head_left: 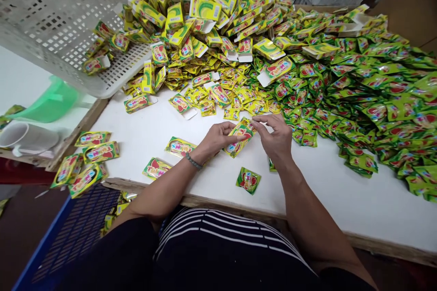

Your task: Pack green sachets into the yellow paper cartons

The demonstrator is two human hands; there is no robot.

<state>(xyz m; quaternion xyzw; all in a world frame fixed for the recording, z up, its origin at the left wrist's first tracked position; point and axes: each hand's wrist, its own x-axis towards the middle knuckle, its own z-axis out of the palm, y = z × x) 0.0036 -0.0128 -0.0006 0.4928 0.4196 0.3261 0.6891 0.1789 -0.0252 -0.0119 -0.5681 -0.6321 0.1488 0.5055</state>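
My left hand (218, 140) grips a small yellow-and-green candy box (237, 144) with a watermelon picture, thumb across its front. The box is tilted, its upper end toward my right hand (277, 138). The thumb and fingers of that hand pinch at the box's upper right end; exactly what lies between the fingertips is hard to see. Below the box, a green candy packet (248, 180) lies on the white table (211, 186). Another packet (272, 165) is partly hidden under my right hand. Two more boxes lie by my left forearm, including a flat one (179, 146).
A big heap of yellow boxes (208, 9) and green packets (368, 91) covers the table's back and right. At left stand a white perforated crate (68, 66), a green scoop (51, 102) and a white mug (29, 136). Several boxes (100, 151) lie at the left edge above a blue crate (73, 223).
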